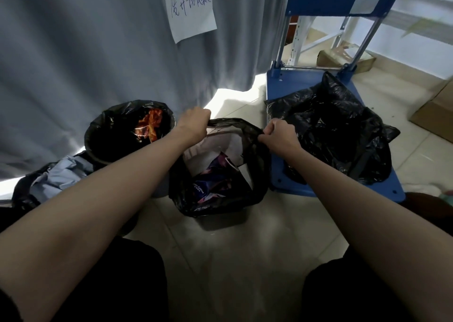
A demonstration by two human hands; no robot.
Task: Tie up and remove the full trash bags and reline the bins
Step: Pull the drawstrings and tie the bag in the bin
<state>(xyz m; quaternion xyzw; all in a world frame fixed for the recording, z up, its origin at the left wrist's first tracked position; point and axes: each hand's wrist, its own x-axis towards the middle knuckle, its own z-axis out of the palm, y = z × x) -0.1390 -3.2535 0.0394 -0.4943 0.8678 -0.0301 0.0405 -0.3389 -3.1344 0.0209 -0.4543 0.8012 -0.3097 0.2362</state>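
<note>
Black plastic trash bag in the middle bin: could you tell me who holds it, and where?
Both hands: left hand and right hand grip the black plastic trash bag at opposite rim edges.

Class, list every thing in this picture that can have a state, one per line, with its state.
middle trash bag: open, untied, full
left hand: grips the bag's rim
right hand: grips the bag's rim
round bin: lined, holding rubbish
black bags: lying on the cart
blue cart: handle upright

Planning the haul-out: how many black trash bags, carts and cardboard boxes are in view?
Black trash bags: 4 (held one, round bin, far left, on cart)
Carts: 1
Cardboard boxes: 2
Total: 7
</note>
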